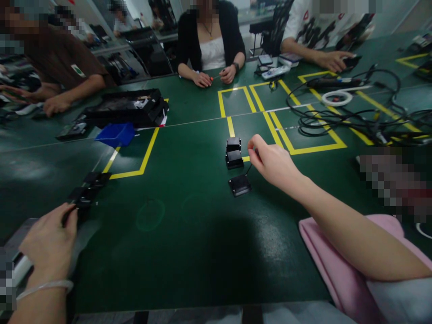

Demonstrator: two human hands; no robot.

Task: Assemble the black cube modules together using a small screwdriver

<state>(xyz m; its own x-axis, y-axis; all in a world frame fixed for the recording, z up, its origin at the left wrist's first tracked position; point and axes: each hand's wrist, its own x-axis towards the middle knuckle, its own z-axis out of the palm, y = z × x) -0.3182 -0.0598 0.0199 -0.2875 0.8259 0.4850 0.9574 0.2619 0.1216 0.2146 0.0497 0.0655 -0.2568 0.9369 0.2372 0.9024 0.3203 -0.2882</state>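
At the left, my left hand (pixel 50 240) is closed with thumb and fingers pinched on the near end of a row of small black parts (pixel 81 195); the fingertips partly hide what they grip. My right hand (pixel 270 159) is closed in a pinch on a thin dark strand, whose lower end reaches a flat, square black part (pixel 240 184) on the table. Whether the strand is a wire or a tool, I cannot tell. Just beyond that part, two black block-like parts (pixel 234 157) stand one behind the other, left of my right hand.
The green table (pixel 189 261) carries yellow tape outlines (pixel 145 157). A blue tray (pixel 116 134) and black trays (pixel 128 108) are at the back left. Black cables (pixel 337 112) and a white ring (pixel 336 97) lie right. Pink cloth (pixel 324 252) lies under my right forearm. Several people sit around.
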